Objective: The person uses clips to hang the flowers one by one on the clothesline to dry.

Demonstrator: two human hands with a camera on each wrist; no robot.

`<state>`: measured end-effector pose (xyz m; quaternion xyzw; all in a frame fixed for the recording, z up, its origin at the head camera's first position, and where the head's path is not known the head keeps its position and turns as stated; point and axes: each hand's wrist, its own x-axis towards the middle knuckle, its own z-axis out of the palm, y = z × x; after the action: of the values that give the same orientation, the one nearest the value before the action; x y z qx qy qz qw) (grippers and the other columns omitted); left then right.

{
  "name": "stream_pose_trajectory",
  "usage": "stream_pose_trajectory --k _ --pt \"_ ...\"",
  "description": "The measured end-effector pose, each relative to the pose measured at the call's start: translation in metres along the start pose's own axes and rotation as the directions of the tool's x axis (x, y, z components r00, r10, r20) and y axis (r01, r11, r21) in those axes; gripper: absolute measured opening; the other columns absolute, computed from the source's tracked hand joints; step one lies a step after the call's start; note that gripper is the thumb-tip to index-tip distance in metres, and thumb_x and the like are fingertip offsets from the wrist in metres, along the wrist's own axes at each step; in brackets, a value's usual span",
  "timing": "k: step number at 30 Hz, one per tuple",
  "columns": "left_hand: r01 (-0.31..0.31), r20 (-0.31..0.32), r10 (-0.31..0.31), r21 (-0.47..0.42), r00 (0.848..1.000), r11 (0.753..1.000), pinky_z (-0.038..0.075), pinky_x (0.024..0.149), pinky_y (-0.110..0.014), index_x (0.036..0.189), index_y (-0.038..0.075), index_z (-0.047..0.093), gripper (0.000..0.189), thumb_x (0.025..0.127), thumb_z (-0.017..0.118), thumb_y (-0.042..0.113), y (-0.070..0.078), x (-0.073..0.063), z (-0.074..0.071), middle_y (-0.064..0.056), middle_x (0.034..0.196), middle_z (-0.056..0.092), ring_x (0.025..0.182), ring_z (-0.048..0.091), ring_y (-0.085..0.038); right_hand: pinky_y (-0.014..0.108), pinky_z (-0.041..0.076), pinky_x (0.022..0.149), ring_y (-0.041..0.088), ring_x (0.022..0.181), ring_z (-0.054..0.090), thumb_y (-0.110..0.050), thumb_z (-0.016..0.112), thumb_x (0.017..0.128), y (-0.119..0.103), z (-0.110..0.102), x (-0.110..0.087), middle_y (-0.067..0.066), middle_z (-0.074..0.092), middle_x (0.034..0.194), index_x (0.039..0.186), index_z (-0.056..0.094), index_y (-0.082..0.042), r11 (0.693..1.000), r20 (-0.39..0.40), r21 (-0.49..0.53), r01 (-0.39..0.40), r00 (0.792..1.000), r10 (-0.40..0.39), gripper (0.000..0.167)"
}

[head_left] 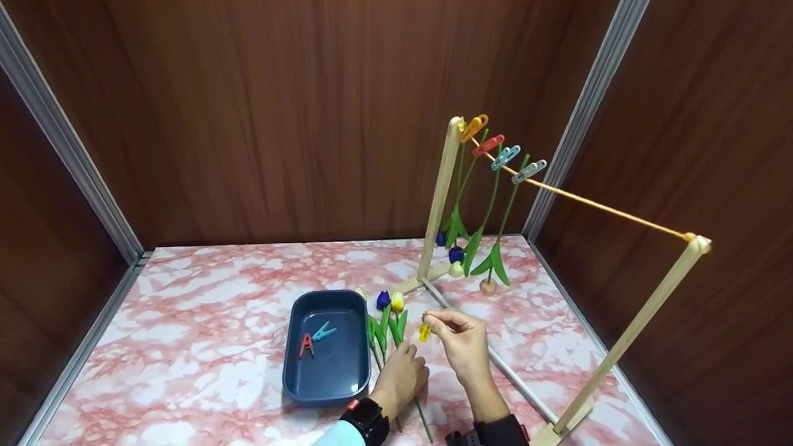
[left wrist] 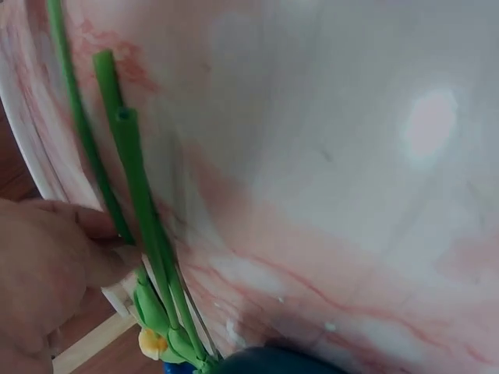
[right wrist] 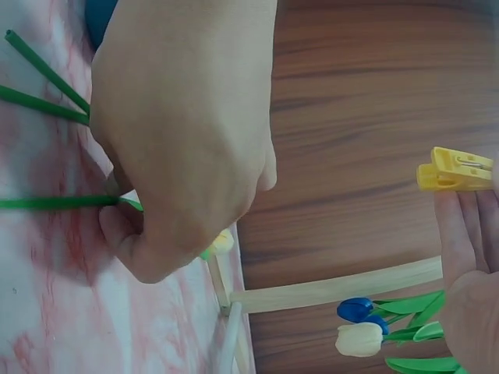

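The left hand (head_left: 403,375) pinches a green stem (right wrist: 58,202) between thumb and finger, seemingly that of the yellow tulip (head_left: 397,301), at the marbled tabletop (head_left: 204,347) right of the navy tray (head_left: 289,347). Other stems (right wrist: 48,70) lie near it, so a lift could drag a neighbour along or snag the leaves (head_left: 401,325). The right hand (head_left: 461,344) pinches a yellow clothespin (head_left: 424,332) in its fingertips, well below the orange cord (head_left: 607,205). So small a hold could let the clothespin twist free if squeezed off-centre. Near the far wooden post (head_left: 440,198), 4 pegged clothespins (head_left: 530,171) carry hanging tulips (head_left: 488,285); a hard push on the cord could shake a stem loose.
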<state>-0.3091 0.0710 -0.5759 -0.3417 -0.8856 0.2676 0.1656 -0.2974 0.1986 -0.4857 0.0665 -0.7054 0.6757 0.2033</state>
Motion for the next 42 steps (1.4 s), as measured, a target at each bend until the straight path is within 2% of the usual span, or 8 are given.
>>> stream_pose_trajectory --k 4,10,15,26,30,35,38,42 --pt "-0.044 -0.049 0.044 -0.014 0.998 0.999 0.037 0.096 -0.032 0.106 0.045 0.076 0.019 0.101 0.058 0.042 -0.002 0.0 0.007 0.022 0.102 0.071 0.104 0.056 -0.01 0.017 0.06 0.071 0.002 0.078 0.073 0.003 0.081 0.093 -0.005 -0.005 0.0 -0.009 0.083 0.089 0.101 0.082 0.009 1.0 -0.006 -0.002 0.004 1.0 -0.004 0.011" --pt "-0.106 -0.149 0.098 -0.046 0.984 0.993 0.04 0.096 -0.032 0.107 0.041 0.075 0.015 0.101 0.061 0.04 -0.003 -0.002 0.019 0.02 0.101 0.07 0.105 0.056 -0.011 0.015 0.057 0.065 -0.002 0.076 0.073 0.006 0.081 0.09 -0.016 -0.011 0.003 -0.013 0.083 0.087 0.097 0.081 0.011 0.994 -0.056 -0.03 0.104 0.993 -0.105 0.009" --pt "-0.108 -0.212 0.091 -0.069 0.973 0.992 0.046 0.1 -0.031 0.111 0.038 0.07 0.013 0.103 0.06 0.04 -0.005 -0.005 0.023 0.019 0.106 0.072 0.107 0.06 -0.011 0.014 0.057 0.065 -0.002 0.076 0.072 0.006 0.081 0.091 -0.022 -0.016 0.009 -0.015 0.082 0.085 0.098 0.08 0.013 0.994 -0.067 -0.031 0.105 0.992 -0.107 0.01" --pt "-0.046 -0.134 0.034 -0.087 0.99 0.995 0.05 0.102 -0.034 0.11 0.038 0.076 0.018 0.103 0.06 0.035 -0.009 -0.002 0.017 0.017 0.106 0.075 0.103 0.065 -0.012 0.016 0.059 0.068 -0.001 0.078 0.074 0.006 0.081 0.091 -0.008 -0.017 0.011 -0.011 0.083 0.086 0.099 0.08 0.013 0.996 -0.076 -0.031 0.081 0.994 -0.083 0.012" --pt "-0.008 -0.023 0.006 -0.103 1.0 0.995 0.05 0.097 -0.032 0.115 0.037 0.073 0.019 0.103 0.059 0.033 -0.009 -0.003 0.013 0.015 0.112 0.071 0.105 0.064 -0.012 0.014 0.056 0.065 0.0 0.079 0.075 0.006 0.082 0.09 0.0 -0.016 0.008 -0.014 0.083 0.085 0.099 0.08 0.013 0.997 -0.069 -0.028 0.069 0.995 -0.071 0.011" --pt "0.08 0.089 -0.073 -0.074 0.993 0.994 0.046 0.091 -0.032 0.117 0.037 0.074 0.022 0.104 0.057 0.031 -0.013 -0.003 0.004 0.011 0.116 0.067 0.108 0.061 -0.012 0.014 0.055 0.063 0.001 0.077 0.074 0.007 0.082 0.09 0.005 -0.016 0.005 -0.013 0.082 0.084 0.099 0.08 0.014 0.998 -0.065 -0.013 0.063 0.996 -0.064 0.012" --pt "0.118 0.102 -0.112 -0.056 0.988 0.991 0.043 0.088 -0.032 0.115 0.036 0.075 0.021 0.104 0.057 0.031 -0.014 -0.001 0.003 0.011 0.114 0.068 0.105 0.061 -0.012 0.015 0.055 0.062 0.001 0.071 0.071 0.006 0.082 0.089 0.007 -0.016 0.004 -0.012 0.081 0.083 0.097 0.082 0.01 0.999 -0.069 -0.014 0.049 0.996 -0.05 0.009" --pt "0.081 0.08 -0.077 -0.056 0.994 0.995 0.044 0.088 -0.032 0.114 0.036 0.076 0.019 0.103 0.062 0.031 -0.014 0.001 0.006 0.011 0.111 0.071 0.103 0.063 -0.013 0.016 0.056 0.063 0.001 0.07 0.07 0.004 0.083 0.09 0.009 -0.015 0.004 -0.011 0.081 0.082 0.097 0.083 0.008 0.999 -0.063 -0.016 0.036 0.997 -0.036 0.008"
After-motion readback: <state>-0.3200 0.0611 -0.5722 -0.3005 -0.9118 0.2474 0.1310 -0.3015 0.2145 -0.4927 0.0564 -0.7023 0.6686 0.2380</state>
